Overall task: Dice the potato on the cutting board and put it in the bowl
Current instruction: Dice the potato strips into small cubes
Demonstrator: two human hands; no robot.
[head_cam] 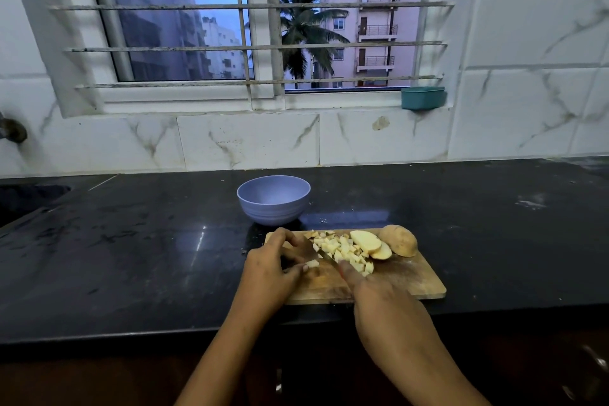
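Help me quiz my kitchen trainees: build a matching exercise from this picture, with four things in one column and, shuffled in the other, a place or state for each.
Things
1. bowl
2. potato half
3. diced pieces
4. teal tub

Places or states
A. on the window sill
B. heaped in the middle of the board
C. empty, on the counter beyond the board
D. uncut, skin on, at the board's far right end

Pairs: 1-C, 2-D, 3-B, 4-A
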